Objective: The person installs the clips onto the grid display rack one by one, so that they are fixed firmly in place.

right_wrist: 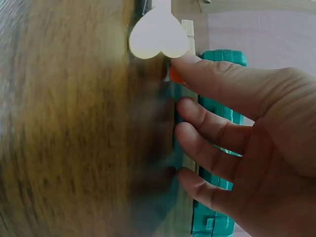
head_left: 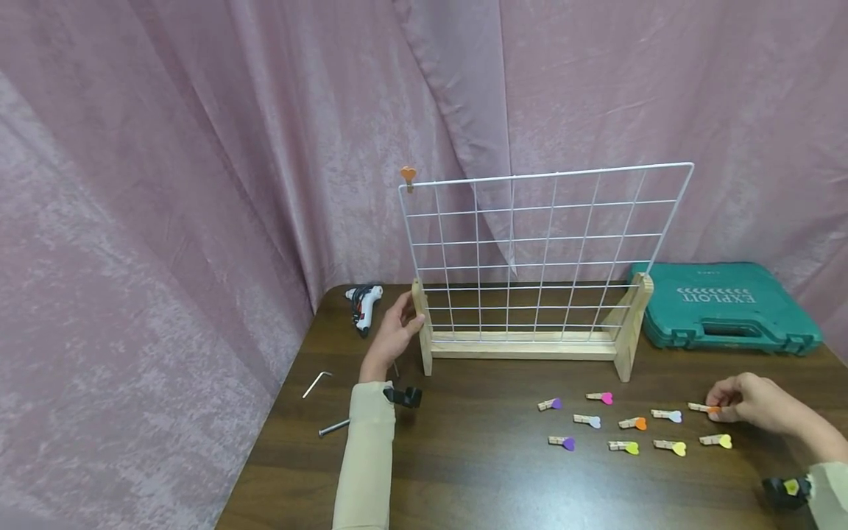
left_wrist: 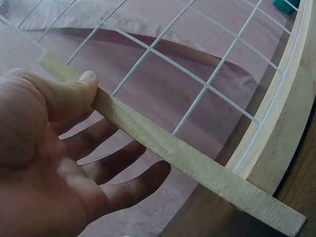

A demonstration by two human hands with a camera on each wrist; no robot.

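In the head view a white wire grid (head_left: pixel 530 237) stands upright in a wooden stand (head_left: pixel 523 346), an orange heart clothespin (head_left: pixel 408 175) clipped at its top left corner. My left hand (head_left: pixel 392 335) grips the stand's left post (left_wrist: pixel 148 131), thumb on the near face and fingers spread behind. Over on the right, my right hand (head_left: pixel 755 401) pinches the heart end of an orange heart clothespin (head_left: pixel 701 407) at the tabletop. In the right wrist view a pale heart clothespin (right_wrist: pixel 159 32) partly covers that orange heart.
Several heart clothespins (head_left: pixel 632 423) in purple, pink, white, orange and yellow lie on the brown table (head_left: pixel 477 471). A green tool case (head_left: pixel 729 309) sits behind my right hand. At the left are a glue gun (head_left: pixel 364 305), a hex key (head_left: pixel 316 384) and a bolt (head_left: pixel 334 428).
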